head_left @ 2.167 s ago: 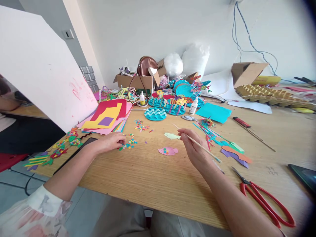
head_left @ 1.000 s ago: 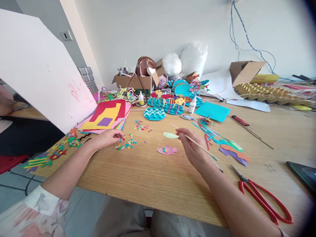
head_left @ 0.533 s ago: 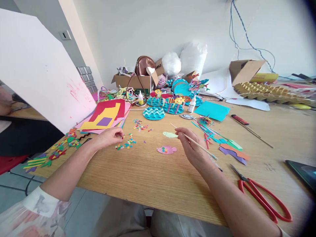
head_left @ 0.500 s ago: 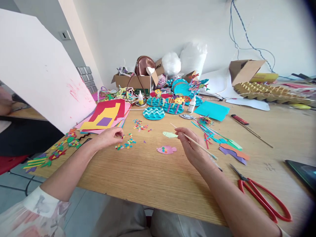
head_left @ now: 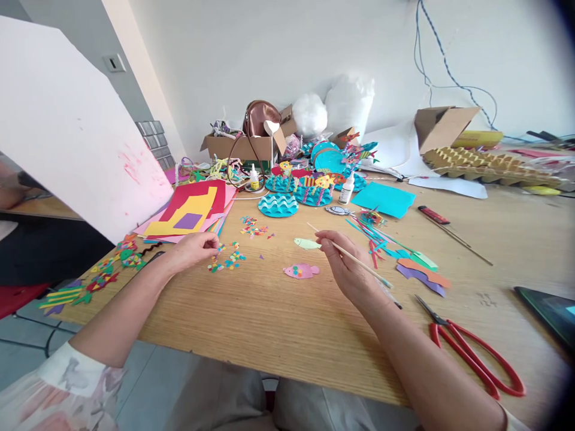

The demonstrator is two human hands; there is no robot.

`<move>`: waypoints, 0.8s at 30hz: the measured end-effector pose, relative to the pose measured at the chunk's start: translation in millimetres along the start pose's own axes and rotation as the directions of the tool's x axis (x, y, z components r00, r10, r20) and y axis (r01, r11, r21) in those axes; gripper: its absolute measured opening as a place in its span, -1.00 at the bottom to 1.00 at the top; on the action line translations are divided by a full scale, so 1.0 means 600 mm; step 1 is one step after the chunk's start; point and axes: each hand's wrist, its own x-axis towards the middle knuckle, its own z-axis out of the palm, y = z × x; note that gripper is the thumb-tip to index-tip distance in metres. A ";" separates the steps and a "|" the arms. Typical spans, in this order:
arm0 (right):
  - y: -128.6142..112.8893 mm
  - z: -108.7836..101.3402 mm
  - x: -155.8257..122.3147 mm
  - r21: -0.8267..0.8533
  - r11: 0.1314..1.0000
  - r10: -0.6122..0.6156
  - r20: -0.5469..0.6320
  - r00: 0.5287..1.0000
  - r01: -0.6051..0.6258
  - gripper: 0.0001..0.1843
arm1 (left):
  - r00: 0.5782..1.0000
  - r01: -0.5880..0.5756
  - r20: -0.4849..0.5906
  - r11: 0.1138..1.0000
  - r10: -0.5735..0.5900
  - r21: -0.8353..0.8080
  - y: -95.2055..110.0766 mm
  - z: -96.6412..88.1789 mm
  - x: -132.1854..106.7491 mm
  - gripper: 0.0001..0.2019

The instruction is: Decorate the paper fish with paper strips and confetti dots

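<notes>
My right hand [head_left: 348, 266] pinches a thin wooden skewer [head_left: 359, 263] above the wooden table [head_left: 278, 323]. The stick's tip points up-left, near a pale green paper fish [head_left: 306, 243]. A pink paper fish [head_left: 300, 271] with coloured dots lies just left of that hand. My left hand [head_left: 194, 247] is curled, its fingertips pinched together over a scatter of small coloured paper bits [head_left: 227, 260]. Whether a bit is between the fingers I cannot make out.
Red-handled scissors [head_left: 471, 353] lie at the right front. Coloured paper sheets [head_left: 191, 209], teal wave pieces [head_left: 278, 205], glue bottles [head_left: 346, 190], paper strips [head_left: 399, 257], cardboard boxes [head_left: 442, 126] and a large white board [head_left: 72, 126] crowd the table. A dark tablet [head_left: 548, 305] sits at far right.
My left hand has lifted slightly off the paper bits and drawn back to the left, fingers pinched. The right hand and skewer have barely moved.
</notes>
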 end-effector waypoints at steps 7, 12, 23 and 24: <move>0.004 0.001 -0.001 -0.015 1.000 -0.010 0.004 1.000 0.010 -0.75 | 0.998 0.056 0.037 0.993 -0.052 -0.102 -0.008 -0.009 0.000 -0.81; 0.005 0.003 -0.001 -0.014 1.000 -0.013 0.015 1.000 0.013 -0.75 | 0.999 -0.006 -0.033 0.999 0.005 -0.043 -0.021 0.001 0.001 -0.80; 0.005 0.003 -0.001 -0.002 1.000 -0.006 0.024 1.000 0.006 -0.75 | 1.000 0.010 -0.010 0.999 -0.009 0.054 0.004 0.008 0.002 -0.88; 0.005 0.003 -0.001 0.000 1.000 -0.006 0.024 1.000 0.006 -0.76 | 1.000 -0.001 -0.024 0.996 0.003 0.085 0.003 0.010 0.003 -0.89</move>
